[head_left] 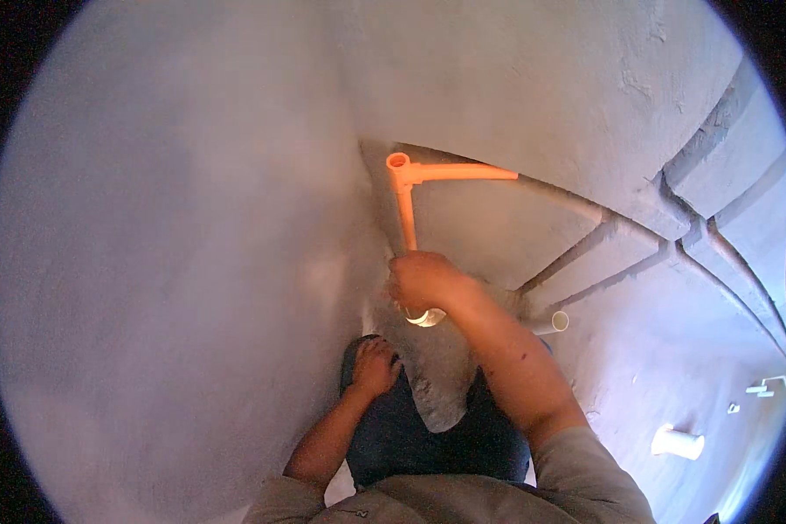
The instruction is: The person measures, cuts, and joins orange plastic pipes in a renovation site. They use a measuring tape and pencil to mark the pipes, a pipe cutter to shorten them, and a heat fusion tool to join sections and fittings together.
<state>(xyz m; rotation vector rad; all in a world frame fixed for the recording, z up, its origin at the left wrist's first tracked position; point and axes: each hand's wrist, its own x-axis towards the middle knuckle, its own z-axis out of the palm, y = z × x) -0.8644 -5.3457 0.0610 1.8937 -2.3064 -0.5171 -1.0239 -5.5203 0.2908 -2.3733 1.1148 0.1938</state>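
My right hand point(425, 281) is closed around the lower end of an orange pipe assembly point(406, 214). A tee fitting at its top has a round opening. One pipe runs from the tee down into my fist, and another points right, along a groove in the wall. My fingers hide the end of the pipe. Just below them shows a bright, pale round rim point(425, 319), partly covered by the hand; what it belongs to I cannot make out. My left hand point(375, 365) lies on my dark-trousered knee, fingers lightly bent and holding nothing.
Bare grey plaster wall point(192, 262) rises close on the left. Grooves point(677, 243) are cut across the right wall, branching and crossing. An open white pipe point(559, 321) sticks out beside my right forearm. Farther right are a white pipe stub point(678, 443) and small white fittings point(764, 389).
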